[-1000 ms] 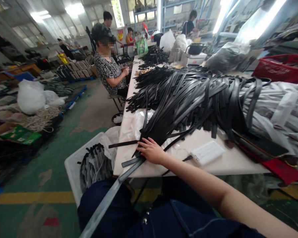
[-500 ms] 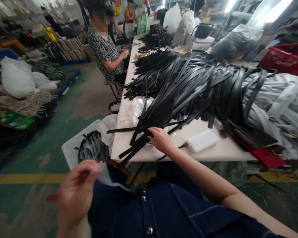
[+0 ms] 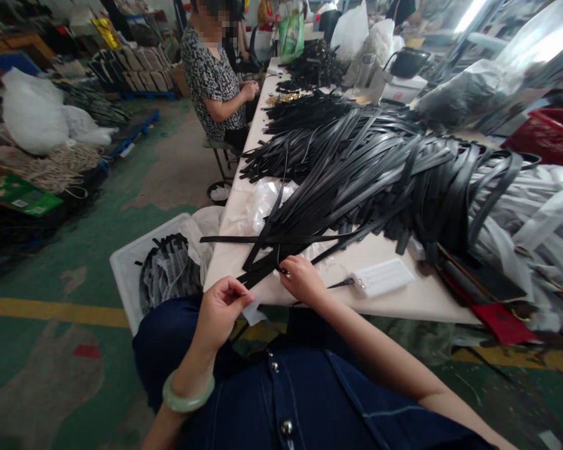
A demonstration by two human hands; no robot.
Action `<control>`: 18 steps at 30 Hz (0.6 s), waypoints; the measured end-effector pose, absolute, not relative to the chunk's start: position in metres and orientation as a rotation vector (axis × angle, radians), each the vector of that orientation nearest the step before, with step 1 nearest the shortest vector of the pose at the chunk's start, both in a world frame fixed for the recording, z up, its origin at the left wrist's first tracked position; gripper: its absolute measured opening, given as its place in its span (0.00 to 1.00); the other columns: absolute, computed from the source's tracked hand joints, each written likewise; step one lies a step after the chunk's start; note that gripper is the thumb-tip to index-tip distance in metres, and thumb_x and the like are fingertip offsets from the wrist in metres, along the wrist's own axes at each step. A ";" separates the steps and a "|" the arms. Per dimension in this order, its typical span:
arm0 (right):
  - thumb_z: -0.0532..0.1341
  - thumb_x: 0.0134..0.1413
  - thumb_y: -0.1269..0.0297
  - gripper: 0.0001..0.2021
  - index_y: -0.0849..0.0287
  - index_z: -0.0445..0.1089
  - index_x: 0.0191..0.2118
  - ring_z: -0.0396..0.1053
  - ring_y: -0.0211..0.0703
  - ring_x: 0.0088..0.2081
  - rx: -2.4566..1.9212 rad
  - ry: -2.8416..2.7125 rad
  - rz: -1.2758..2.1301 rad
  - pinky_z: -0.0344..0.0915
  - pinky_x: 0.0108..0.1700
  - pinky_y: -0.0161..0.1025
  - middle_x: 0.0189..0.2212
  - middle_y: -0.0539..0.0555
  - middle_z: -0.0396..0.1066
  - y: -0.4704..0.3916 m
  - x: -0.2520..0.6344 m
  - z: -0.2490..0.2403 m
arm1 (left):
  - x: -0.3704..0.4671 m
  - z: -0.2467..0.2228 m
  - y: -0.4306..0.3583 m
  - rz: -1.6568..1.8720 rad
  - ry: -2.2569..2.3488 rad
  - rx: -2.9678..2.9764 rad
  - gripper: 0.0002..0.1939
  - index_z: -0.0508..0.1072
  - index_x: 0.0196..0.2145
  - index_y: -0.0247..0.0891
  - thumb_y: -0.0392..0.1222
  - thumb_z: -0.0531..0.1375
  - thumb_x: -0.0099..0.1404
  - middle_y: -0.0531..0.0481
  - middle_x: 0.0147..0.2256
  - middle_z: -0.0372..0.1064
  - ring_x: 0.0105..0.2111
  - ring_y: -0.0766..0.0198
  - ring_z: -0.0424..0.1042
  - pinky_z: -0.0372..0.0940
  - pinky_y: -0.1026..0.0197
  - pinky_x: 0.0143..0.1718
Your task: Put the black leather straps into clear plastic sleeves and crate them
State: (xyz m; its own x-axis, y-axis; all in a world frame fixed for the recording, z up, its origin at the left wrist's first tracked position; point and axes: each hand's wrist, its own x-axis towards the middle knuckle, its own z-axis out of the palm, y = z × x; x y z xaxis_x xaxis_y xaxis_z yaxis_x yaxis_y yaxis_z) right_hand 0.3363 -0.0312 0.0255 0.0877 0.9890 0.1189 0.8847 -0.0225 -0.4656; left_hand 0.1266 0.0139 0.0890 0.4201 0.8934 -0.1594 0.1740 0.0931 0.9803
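My left hand (image 3: 221, 307), with a pale green bangle (image 3: 187, 400) on its wrist, is closed in a pinch on a small translucent plastic piece (image 3: 252, 312). It is beside the ends of several black straps (image 3: 259, 270) at the table's front left corner. My right hand (image 3: 304, 281) rests at the right side of these straps, its fingers curled round something small, dark and partly shiny, mostly hidden. Behind both hands a large heap of long black straps (image 3: 356, 150) spreads over the table. One strap (image 3: 229, 239) sticks out past the left edge.
On the white table (image 3: 431, 303) lie a white power bank (image 3: 382, 278) with a black cable and crumpled clear plastic (image 3: 263, 203). Wrapped straps (image 3: 544, 206) and a red basket (image 3: 544, 134) are at right. A white bin (image 3: 126, 275) stands at left. A co-worker (image 3: 216, 87) sits beyond.
My left hand has moved right and up to the strap ends with the plastic piece. My right hand has shifted slightly down, staying at the straps. The view has also shifted a little.
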 end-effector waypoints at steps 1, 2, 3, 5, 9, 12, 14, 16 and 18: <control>0.59 0.52 0.70 0.04 0.60 0.71 0.34 0.68 0.46 0.38 -1.939 -1.827 0.348 0.62 0.42 0.39 0.33 0.56 0.71 -0.035 0.336 0.032 | 0.125 0.087 0.015 0.724 1.048 1.395 0.11 0.69 0.25 0.36 0.39 0.69 0.50 0.55 0.23 0.67 0.23 0.69 0.66 0.61 0.68 0.26; 0.59 0.50 0.71 0.04 0.59 0.70 0.33 0.68 0.45 0.36 -1.927 -1.803 0.376 0.62 0.40 0.38 0.32 0.55 0.71 -0.039 0.337 0.038 | 0.124 0.085 0.016 0.740 1.051 1.383 0.11 0.69 0.27 0.36 0.38 0.68 0.50 0.56 0.23 0.66 0.24 0.69 0.66 0.61 0.68 0.27; 0.59 0.48 0.70 0.04 0.59 0.69 0.32 0.68 0.44 0.34 -1.914 -1.771 0.425 0.61 0.38 0.37 0.31 0.54 0.71 -0.045 0.338 0.045 | 0.123 0.084 0.017 0.750 1.046 1.366 0.11 0.69 0.30 0.36 0.38 0.68 0.51 0.57 0.23 0.66 0.24 0.70 0.66 0.62 0.68 0.27; 0.59 0.50 0.68 0.05 0.58 0.69 0.35 0.67 0.42 0.29 -1.902 -1.682 0.583 0.59 0.31 0.35 0.27 0.51 0.70 -0.055 0.340 0.057 | 0.123 0.082 0.019 0.753 1.025 1.342 0.14 0.69 0.34 0.37 0.38 0.68 0.51 0.58 0.23 0.65 0.24 0.69 0.67 0.62 0.67 0.28; 0.55 0.61 0.60 0.11 0.57 0.73 0.41 0.71 0.42 0.28 -1.943 -1.610 0.726 0.58 0.30 0.35 0.24 0.51 0.73 -0.067 0.347 0.072 | 0.126 0.085 0.021 0.735 0.976 1.377 0.16 0.70 0.38 0.37 0.37 0.68 0.51 0.59 0.22 0.64 0.25 0.68 0.69 0.64 0.66 0.30; 0.55 0.63 0.62 0.11 0.56 0.75 0.38 0.74 0.44 0.37 -1.878 -1.787 0.719 0.61 0.37 0.35 0.34 0.53 0.77 -0.067 0.352 0.078 | 0.125 0.088 0.020 0.721 0.954 1.453 0.18 0.70 0.41 0.37 0.37 0.68 0.52 0.57 0.23 0.66 0.26 0.66 0.71 0.64 0.65 0.32; 0.55 0.64 0.62 0.11 0.56 0.74 0.41 0.75 0.46 0.39 -1.931 -1.885 0.679 0.62 0.38 0.36 0.36 0.54 0.78 -0.065 0.353 0.080 | 0.122 0.089 0.018 0.720 0.964 1.521 0.18 0.70 0.42 0.37 0.37 0.67 0.54 0.56 0.24 0.68 0.28 0.65 0.72 0.65 0.64 0.34; 0.55 0.64 0.55 0.14 0.57 0.74 0.43 0.75 0.49 0.38 -2.058 -1.984 0.581 0.61 0.36 0.38 0.36 0.57 0.77 -0.062 0.351 0.081 | 0.118 0.088 0.017 0.726 0.992 1.592 0.17 0.70 0.43 0.38 0.37 0.67 0.55 0.55 0.26 0.71 0.29 0.65 0.73 0.65 0.63 0.36; 0.56 0.61 0.47 0.19 0.58 0.75 0.40 0.75 0.52 0.36 -2.117 -2.136 0.539 0.60 0.33 0.38 0.33 0.59 0.77 -0.059 0.349 0.082 | 0.115 0.087 0.016 0.724 1.022 1.642 0.17 0.70 0.43 0.38 0.38 0.67 0.55 0.54 0.27 0.73 0.30 0.64 0.73 0.65 0.62 0.38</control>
State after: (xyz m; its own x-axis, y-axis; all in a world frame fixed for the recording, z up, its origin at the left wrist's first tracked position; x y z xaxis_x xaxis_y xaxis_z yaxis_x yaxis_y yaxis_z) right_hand 0.3488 -0.0587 0.0821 -0.0381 0.9822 -0.1838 0.9518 -0.0203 -0.3060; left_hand 0.1148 0.0156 0.0868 0.4579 0.8886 -0.0243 0.2716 -0.1138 0.9557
